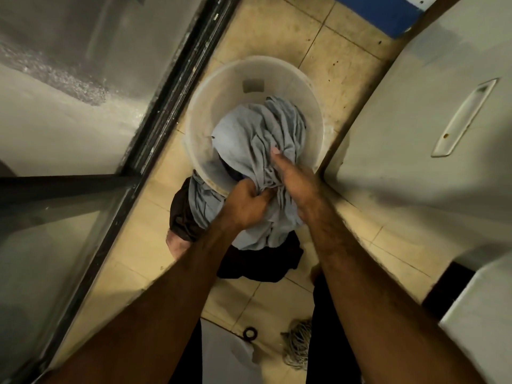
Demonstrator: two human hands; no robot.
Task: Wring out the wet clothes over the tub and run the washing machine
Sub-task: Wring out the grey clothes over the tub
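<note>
A wet grey garment [257, 137] is bunched over the near rim of a translucent white tub [219, 90] that stands on the tiled floor. My left hand [246, 202] grips a gathered fold of the garment just in front of the tub. My right hand [293, 178] holds the same bunch from the right, its thumb stretched up along the cloth. Part of the grey cloth hangs outside the tub over dark clothes [260, 261] heaped on the floor.
A dark-framed glass door [166, 106] runs along the left. A white appliance with a recessed handle [465, 117] stands close on the right. A mop head [297, 345] and a small black ring [250, 333] lie on the tiles near my feet.
</note>
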